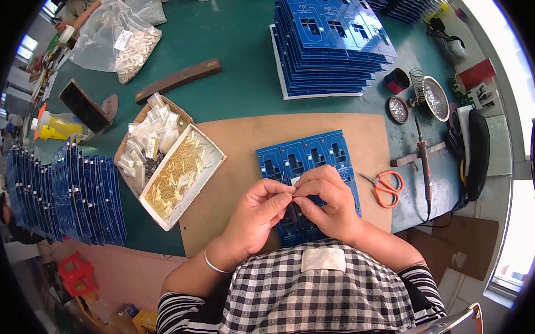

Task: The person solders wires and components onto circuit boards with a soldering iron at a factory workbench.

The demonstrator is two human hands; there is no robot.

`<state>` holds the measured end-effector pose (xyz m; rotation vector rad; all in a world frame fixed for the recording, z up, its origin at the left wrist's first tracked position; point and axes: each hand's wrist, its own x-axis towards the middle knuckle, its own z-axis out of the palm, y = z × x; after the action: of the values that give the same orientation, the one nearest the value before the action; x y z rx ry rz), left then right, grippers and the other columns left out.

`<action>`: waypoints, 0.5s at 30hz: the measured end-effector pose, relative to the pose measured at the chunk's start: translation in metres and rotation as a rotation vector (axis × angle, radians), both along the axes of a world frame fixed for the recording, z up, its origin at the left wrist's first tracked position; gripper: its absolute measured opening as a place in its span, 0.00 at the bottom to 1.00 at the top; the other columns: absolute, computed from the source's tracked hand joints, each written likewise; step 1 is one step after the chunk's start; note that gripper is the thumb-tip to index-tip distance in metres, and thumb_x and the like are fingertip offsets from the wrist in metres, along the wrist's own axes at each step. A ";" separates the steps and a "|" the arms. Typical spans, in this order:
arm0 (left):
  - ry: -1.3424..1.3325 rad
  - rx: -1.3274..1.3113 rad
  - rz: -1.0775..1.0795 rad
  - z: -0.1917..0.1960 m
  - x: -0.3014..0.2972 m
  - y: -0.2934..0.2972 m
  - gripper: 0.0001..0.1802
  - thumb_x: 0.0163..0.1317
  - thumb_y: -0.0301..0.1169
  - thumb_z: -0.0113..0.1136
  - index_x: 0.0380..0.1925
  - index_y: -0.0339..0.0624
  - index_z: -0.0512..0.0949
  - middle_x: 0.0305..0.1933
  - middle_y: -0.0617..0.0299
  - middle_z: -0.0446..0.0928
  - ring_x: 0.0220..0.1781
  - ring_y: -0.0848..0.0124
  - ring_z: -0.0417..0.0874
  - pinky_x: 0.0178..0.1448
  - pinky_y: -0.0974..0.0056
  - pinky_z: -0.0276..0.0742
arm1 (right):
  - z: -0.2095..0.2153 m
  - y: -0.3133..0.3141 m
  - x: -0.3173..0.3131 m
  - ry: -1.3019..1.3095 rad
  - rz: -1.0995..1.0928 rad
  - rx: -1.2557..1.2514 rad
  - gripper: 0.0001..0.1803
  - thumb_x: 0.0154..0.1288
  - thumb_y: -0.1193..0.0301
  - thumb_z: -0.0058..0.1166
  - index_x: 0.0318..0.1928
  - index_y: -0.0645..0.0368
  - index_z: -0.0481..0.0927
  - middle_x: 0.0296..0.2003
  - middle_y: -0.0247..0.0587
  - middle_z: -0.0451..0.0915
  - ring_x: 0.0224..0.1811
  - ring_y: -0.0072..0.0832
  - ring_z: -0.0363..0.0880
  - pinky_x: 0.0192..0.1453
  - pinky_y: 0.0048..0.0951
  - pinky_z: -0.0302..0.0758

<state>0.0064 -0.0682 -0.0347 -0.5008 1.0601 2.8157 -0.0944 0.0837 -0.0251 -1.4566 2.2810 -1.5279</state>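
Observation:
My left hand (254,220) and my right hand (337,209) meet at the fingertips, both pinched closed. Between them is something tiny; a thin lead and a small white bit show near the fingers, but its kind cannot be made out. Directly under the hands lies a blue circuit board panel (299,143) with several cut-out openings, partly hidden by my fingers. It rests on a brown board (237,133). Scissors with orange handles (388,190) lie to the right of the panel, touched by neither hand.
Left of the brown board stands a white box (219,158) of thin gold-coloured pins, beside small white parts (154,132). Blue panels are stacked (334,53) at the back and stand in rows (68,197) at left. A soldering iron (425,167) and metal dish (435,96) are at right.

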 end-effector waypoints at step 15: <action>0.119 -0.445 -0.009 0.006 -0.003 -0.001 0.04 0.65 0.24 0.59 0.39 0.38 0.76 0.36 0.68 0.77 0.34 0.82 0.74 0.38 0.74 0.73 | 0.013 0.016 -0.009 -0.005 0.004 0.100 0.10 0.53 0.75 0.63 0.38 0.57 0.81 0.38 0.37 0.80 0.42 0.35 0.76 0.50 0.35 0.68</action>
<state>0.0036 -0.0690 -0.0289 -0.3597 1.7205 2.6227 -0.1031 0.0994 -0.0120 -1.4295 2.3144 -1.3921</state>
